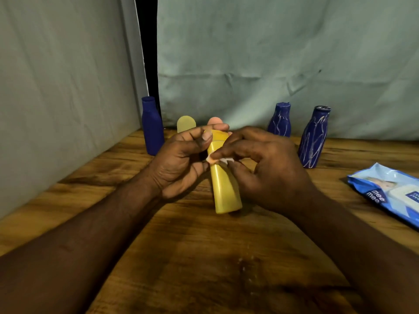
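Head view: your left grip [181, 159] is curled round the upper part of the yellow bottle [223, 189], thumb across the front and fingertips showing behind the cap end. Your right grip [260, 168] pinches a small white scrap [217, 160] between thumb and forefinger and holds it against the bottle's side, just below the left thumb. I cannot tell whether the scrap is a wipe or a bit of label.

The bottle sits between your hands at the middle of the surface [204, 257]. Its long axis runs away from you, cap end far and high, base end near and low, close to the wood; contact there is unclear. That matters for the next stroke: the bare length of the bottle lies below the scrap, toward you, so the right grip is the one placed to travel down that axis while the left steadies the top.

Behind stand three blue bottles [152, 128] [280, 121] [314, 139] and a pale yellow piece [186, 123]. A wipes pack [385, 193] lies to your right.
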